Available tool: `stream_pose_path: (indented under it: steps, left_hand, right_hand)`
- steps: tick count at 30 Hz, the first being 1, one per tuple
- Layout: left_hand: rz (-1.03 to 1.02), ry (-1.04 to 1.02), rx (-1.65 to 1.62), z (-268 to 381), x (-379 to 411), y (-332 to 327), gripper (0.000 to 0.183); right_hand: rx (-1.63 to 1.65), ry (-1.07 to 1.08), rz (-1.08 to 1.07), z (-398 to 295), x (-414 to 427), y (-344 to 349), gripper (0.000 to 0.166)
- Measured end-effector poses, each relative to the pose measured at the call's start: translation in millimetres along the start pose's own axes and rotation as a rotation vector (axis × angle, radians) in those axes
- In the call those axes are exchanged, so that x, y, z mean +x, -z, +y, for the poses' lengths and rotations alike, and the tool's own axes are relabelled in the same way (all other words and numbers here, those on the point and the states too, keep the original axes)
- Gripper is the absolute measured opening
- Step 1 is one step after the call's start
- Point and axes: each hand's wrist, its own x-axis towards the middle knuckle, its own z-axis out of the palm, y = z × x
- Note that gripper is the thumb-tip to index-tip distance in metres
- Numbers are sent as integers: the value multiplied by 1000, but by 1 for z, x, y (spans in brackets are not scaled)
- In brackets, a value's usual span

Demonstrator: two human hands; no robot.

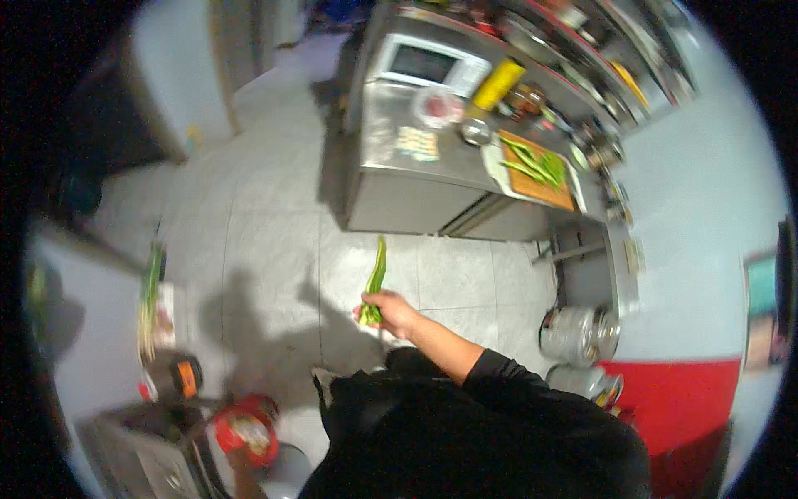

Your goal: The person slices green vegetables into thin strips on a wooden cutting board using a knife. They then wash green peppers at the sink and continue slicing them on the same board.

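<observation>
My right hand (393,312) is closed around a long green pepper (378,268), held out over the tiled floor. The pepper's narrow end points away from me, and its paler, thicker end shows below my fingers. More than one piece may be in this grip; blur leaves it unclear. My left hand is out of view. Ahead, on the steel counter (386,146), a wooden cutting board (520,184) carries several long green peppers (527,163) and a heap of green pieces (552,167).
A white microwave (430,65), a yellow cylindrical container (497,86) and a metal bowl (476,131) stand on the counter. Large clear jars (570,337) are at right. Spring onions (149,299) lie at left, above a red basin (265,436) beside a metal cabinet (156,461).
</observation>
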Motion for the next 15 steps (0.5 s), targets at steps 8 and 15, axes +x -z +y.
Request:
stream_pose_path:
  steps: [8,15]
  left_hand:
    - [-551,-1184,388,308,-49,48,48]
    - [-268,-1196,-217,590,-165,207,61]
  right_hand:
    - [415,50,418,43,-76,143,47]
    - [912,181,402,42,-107,355,34]
